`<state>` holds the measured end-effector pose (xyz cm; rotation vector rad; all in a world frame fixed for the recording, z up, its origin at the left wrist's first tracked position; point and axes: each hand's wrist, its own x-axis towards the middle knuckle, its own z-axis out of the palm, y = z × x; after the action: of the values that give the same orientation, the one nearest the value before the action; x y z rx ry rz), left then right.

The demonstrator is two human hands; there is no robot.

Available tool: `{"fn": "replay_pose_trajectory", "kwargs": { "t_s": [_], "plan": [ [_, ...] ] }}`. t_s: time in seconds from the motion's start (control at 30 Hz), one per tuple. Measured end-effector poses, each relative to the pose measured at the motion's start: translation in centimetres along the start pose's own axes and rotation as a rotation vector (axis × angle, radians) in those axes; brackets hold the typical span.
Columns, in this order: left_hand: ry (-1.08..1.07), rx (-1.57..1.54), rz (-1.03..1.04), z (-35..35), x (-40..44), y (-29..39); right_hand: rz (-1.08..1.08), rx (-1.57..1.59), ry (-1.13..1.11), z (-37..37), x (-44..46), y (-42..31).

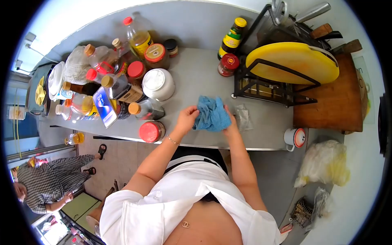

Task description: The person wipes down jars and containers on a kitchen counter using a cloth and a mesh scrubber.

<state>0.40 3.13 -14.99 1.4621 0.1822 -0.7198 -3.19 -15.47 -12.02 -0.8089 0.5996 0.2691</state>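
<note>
You wear a loose white shirt (pixel 163 216) with an open neckline whose edges fold into pointed flaps. Its short sleeves (pixel 116 212) end above your elbows, and a small pale button (pixel 157 195) shows on the left front. A bit of black fabric (pixel 210 197) peeks out at the neckline, and a gold-toned pendant (pixel 185 224) of two interlocking C shapes lies below it. At your waist, a black lower garment (pixel 208 152) carries a thin white stripe. A fine, light-catching bracelet (pixel 173 140) circles your left wrist.

Passage between white jar (pixel 158 84) and dark-red jar (pixel 228 65); dense bottles (pixel 129 91) leftward
</note>
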Motion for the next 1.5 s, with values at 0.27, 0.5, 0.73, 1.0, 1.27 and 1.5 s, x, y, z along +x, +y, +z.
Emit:
{"fn": "replay_pose_trajectory", "kwargs": {
  "t_s": [0.27, 0.5, 0.73, 1.0, 1.27, 1.5],
  "plan": [
    [0.430, 0.593, 0.376, -0.8, -3.0, 0.0, -0.702, -1.120, 0.315, 1.1, 1.5, -0.3],
    [0.415, 0.286, 0.237, -1.4, -4.9, -1.6, -1.119, -1.401, -0.298, 16.9, 6.9, 0.6],
    [0.374, 0.167, 0.164, -1.1, -8.6, -3.0, -0.999, -1.662, -0.212, 21.4, 10.1, 3.2],
    [0.423, 0.265, 0.234, 0.0, -8.0, -2.0, -1.227, -1.482, -0.001, 12.6, 8.3, -3.2],
    [0.358, 1.153, 0.549, 3.4, -4.3, -0.4, -1.107, -1.604, 0.167, 5.5, 5.6, -7.1],
    [0.312, 1.208, 0.061, 1.4, -3.0, -0.5, -1.104, -1.603, 0.125, 4.1, 3.1, -6.7]
  ]
}}
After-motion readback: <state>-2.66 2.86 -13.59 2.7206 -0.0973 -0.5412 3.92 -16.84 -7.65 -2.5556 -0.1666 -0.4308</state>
